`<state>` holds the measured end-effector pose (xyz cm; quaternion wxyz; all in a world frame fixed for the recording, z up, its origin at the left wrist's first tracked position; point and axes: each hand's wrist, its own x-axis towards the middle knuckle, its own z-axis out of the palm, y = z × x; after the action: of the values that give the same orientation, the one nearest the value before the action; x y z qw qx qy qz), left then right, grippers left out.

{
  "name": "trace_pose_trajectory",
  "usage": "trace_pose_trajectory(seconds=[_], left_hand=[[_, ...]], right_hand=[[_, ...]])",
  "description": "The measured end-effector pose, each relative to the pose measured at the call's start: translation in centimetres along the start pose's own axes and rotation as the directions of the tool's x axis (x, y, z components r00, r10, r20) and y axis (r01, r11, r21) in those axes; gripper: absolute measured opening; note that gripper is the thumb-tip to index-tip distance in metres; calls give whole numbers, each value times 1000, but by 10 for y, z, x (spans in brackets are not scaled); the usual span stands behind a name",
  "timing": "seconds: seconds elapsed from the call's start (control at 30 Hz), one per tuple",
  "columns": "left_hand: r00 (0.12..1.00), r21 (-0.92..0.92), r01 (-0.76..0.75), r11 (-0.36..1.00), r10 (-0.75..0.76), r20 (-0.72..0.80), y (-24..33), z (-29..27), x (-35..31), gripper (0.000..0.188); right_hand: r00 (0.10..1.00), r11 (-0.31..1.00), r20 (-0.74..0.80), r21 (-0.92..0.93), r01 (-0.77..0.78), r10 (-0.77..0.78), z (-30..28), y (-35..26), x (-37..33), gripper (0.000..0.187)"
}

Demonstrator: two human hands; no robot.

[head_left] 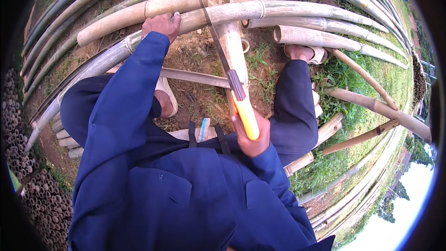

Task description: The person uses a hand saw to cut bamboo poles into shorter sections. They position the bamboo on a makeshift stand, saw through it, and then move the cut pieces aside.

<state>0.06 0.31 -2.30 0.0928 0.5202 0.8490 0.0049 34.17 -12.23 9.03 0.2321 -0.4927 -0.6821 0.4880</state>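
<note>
A long pale bamboo pole (pixel 302 9) lies crosswise in front of me, resting over an upright-running bamboo piece (pixel 230 42) with a cut-out hollow near its far end. My left hand (pixel 162 27) is closed around the pole, left of the crossing. My right hand (pixel 254 137) is wrapped round the yellow-orange handle (pixel 247 118) of a handsaw. The saw's long thin blade (pixel 216 42) points away from me and crosses the pole just right of my left hand. Whether its teeth have entered the bamboo, I cannot tell.
Several more bamboo poles (pixel 116 18) lie beyond and to both sides. Between my sandalled feet (pixel 299 52) is bare soil with grass tufts. Slanting poles (pixel 376 104) stand at right over green plants (pixel 344 125). Stacked bamboo ends (pixel 42 200) fill the lower left.
</note>
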Motion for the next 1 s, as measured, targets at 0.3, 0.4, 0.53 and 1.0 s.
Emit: trace_pose_trajectory(seconds=[0.3, 0.4, 0.53, 1.0], left_hand=[[1000, -46, 11, 999, -10, 24, 11, -4, 2, 65], [1000, -45, 14, 999, -13, 17, 5, -7, 9, 67], [1000, -28, 29, 999, -29, -2, 3, -3, 4, 67], [1000, -35, 15, 999, -14, 7, 7, -7, 0, 62]], right_hand=[[994, 995, -87, 60, 75, -69, 17, 20, 63, 9], [997, 995, -60, 85, 55, -50, 33, 12, 96, 14], [996, 998, -73, 42, 48, -45, 9, 9, 6, 28], [993, 995, -102, 71, 66, -58, 39, 10, 91, 11]])
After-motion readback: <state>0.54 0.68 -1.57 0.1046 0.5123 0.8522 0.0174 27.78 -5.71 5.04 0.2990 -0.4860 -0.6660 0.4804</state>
